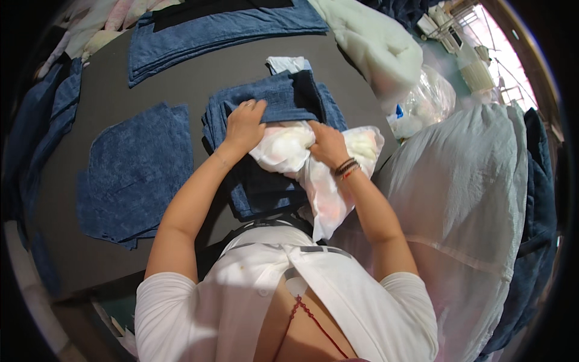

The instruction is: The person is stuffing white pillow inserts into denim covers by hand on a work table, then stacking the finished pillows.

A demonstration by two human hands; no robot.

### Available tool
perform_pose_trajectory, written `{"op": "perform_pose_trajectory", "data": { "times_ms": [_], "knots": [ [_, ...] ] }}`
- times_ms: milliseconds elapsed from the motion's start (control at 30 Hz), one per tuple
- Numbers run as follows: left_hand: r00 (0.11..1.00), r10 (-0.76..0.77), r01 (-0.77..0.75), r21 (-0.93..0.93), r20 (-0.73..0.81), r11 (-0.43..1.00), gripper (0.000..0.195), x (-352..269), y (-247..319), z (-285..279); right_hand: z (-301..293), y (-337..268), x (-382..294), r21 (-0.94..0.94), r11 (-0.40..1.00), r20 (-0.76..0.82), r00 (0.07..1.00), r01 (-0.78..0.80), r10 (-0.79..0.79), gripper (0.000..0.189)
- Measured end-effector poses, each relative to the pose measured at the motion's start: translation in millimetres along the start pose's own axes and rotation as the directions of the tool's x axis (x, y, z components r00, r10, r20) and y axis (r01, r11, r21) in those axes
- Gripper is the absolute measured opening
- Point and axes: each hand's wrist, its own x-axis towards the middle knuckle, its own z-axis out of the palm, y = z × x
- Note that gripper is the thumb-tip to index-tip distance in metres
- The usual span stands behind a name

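In front of me lies a stack of blue fabric pieces [253, 192], with an opened blue fabric cover [280, 97] on top. My left hand [245, 124] pinches the near edge of that cover at its left side. A soft white stuffed insert [286, 147], with pinkish and yellowish filling showing through, reaches up to the cover's mouth. My right hand [329, 144] grips its bunched middle, the fingertips partly hidden at the cover's edge. Loose ends of the insert hang down and to the right of my right wrist. How far it runs inside the cover is hidden.
More blue fabric pieces [140, 172] lie flat on the dark table [106, 97] at left. A folded blue stack [226, 40] sits at the back. White batting [375, 43] hangs over the far right edge. A large translucent whitish sack [457, 190] stands close at right.
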Motion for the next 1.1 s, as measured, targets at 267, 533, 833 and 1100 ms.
{"op": "perform_pose_trajectory", "data": {
  "times_ms": [267, 533, 833, 1100],
  "knots": [
    [0.59, -0.739, 0.676, -0.699, 0.326, 0.232, 0.096, -69.7, -28.4, 52.6, -8.2, 9.9, 6.5, 0.119, 0.992, 0.037, 0.998, 0.047, -0.052, 0.05],
    [0.806, -0.584, 0.506, -0.63, 0.101, 0.589, 0.06, -68.2, 57.1, 49.2, -12.6, 30.3, 10.1, 0.187, 0.979, -0.115, 0.988, -0.081, 0.104, 0.051],
    [0.802, -0.596, 0.48, -0.643, 0.046, 0.596, 0.039, -61.7, 42.4, 40.9, 13.3, -66.5, -36.7, -0.167, 0.861, 0.153, 0.875, 0.481, -0.459, 0.057],
    [0.905, -0.423, 0.326, -0.709, 0.042, 0.626, 0.037, -69.8, 98.8, -15.6, 69.2, -44.3, 107.4, -0.253, 0.869, 0.191, 0.902, 0.426, -0.386, 0.05]
  ]
}}
